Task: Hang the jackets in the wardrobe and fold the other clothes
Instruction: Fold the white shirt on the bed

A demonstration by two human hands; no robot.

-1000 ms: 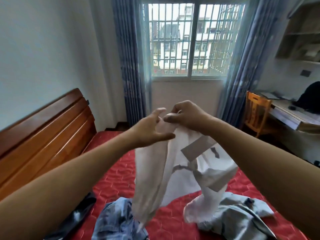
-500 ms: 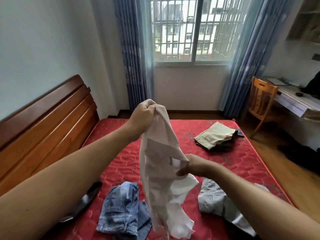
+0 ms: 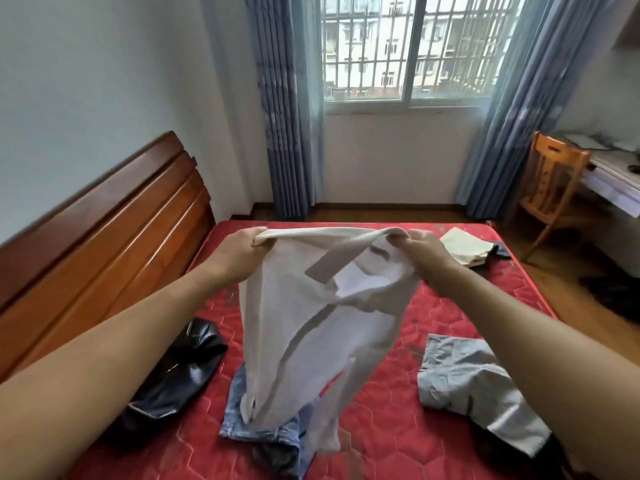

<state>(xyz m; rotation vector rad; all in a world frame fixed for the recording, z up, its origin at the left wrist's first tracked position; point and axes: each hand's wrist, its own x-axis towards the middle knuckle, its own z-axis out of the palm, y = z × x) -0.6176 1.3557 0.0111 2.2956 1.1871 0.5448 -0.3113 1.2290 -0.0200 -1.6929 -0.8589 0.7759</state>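
A red mattress (image 3: 391,438) spreads beneath the left hand (image 3: 235,252) and right hand (image 3: 429,251), with a wooden headboard (image 3: 104,244) to their left, a barred window (image 3: 408,50) and blue curtains (image 3: 287,116) beyond, and a chair (image 3: 557,161) beside a desk (image 3: 613,178) far to their right.

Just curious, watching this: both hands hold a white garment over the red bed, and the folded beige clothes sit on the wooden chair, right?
Not quite. The head view shows the left hand and right hand holding the white garment over the red bed, but the folded beige clothes lie on the bed's far right corner, not on the wooden chair.
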